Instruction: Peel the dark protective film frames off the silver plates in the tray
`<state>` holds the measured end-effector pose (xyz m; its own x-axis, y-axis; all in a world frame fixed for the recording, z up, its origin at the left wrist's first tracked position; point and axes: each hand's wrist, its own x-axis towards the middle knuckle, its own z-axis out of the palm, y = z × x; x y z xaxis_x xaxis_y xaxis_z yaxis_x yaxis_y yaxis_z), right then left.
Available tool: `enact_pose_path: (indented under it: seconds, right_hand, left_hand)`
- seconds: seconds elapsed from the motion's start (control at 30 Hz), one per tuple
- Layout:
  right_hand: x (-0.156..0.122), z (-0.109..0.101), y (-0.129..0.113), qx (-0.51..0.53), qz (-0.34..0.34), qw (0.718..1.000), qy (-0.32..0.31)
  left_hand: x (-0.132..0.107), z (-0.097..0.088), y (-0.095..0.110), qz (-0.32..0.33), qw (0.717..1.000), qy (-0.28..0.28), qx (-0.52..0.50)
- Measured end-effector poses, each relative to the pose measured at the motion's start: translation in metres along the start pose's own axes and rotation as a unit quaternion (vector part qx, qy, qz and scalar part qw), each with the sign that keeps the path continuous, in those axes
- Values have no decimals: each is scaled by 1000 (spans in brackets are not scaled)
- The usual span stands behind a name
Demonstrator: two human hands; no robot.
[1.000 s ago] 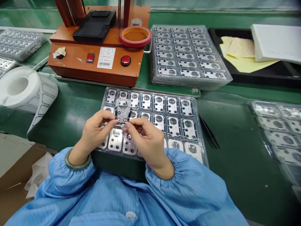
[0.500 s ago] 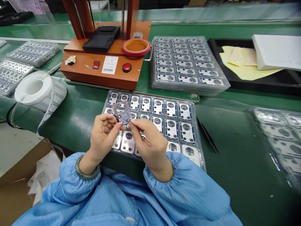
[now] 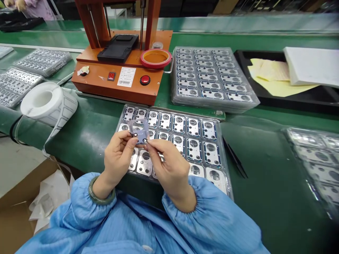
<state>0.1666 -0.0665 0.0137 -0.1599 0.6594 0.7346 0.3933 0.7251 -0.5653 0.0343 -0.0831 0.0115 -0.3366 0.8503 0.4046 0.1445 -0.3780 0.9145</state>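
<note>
The left hand (image 3: 118,155) is pinching the left edge of a small, translucent, square plastic film with round holes (image 3: 139,131), thumb and forefinger closed on it. The right hand (image 3: 166,164) is gripping its lower right corner with closed fingertips. The film is hovering above a clear plastic tray of silver metal plates (image 3: 172,112), which is lying on the green bench (image 3: 265,169). Thin black tweezers (image 3: 234,157) are resting just beside the tray.
</note>
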Motion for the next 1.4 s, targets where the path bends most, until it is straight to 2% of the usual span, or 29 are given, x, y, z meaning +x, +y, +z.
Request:
enact_pose_path:
  seconds: [0.13, 0.3, 0.5, 0.57, 0.83, 1.03, 1.17, 1.4]
  right_hand:
    - [0, -1, -1, -7, 10, 1000, 4]
    - [0, -3, -1, -9, 42, 999, -13]
    - [-3, -5, 0, 1, 37, 999, -25]
    - [-3, -6, 0, -1, 34, 999, -27]
    - [-5, -10, 2, -28, 28, 999, -26]
    - [-4, -11, 0, -20, 38, 998, -35]
    - [-4, -11, 0, -20, 33, 999, -37]
    - [-7, -11, 1, -33, 29, 998, -46]
  left_hand:
    - [1, 3, -1, -2, 1000, 1, 2]
    - [0, 5, 3, -32, 999, -31, -13]
    - [-1, 5, 6, 46, 990, -10, 134]
    - [-1, 5, 4, 52, 986, -7, 160]
    - [-3, 13, 1, 50, 995, -28, 84]
    - [-7, 14, -6, 82, 986, -1, 144]
    - [-5, 15, -2, 91, 978, 24, 185]
    - [-3, 11, 3, 95, 976, 2, 198]
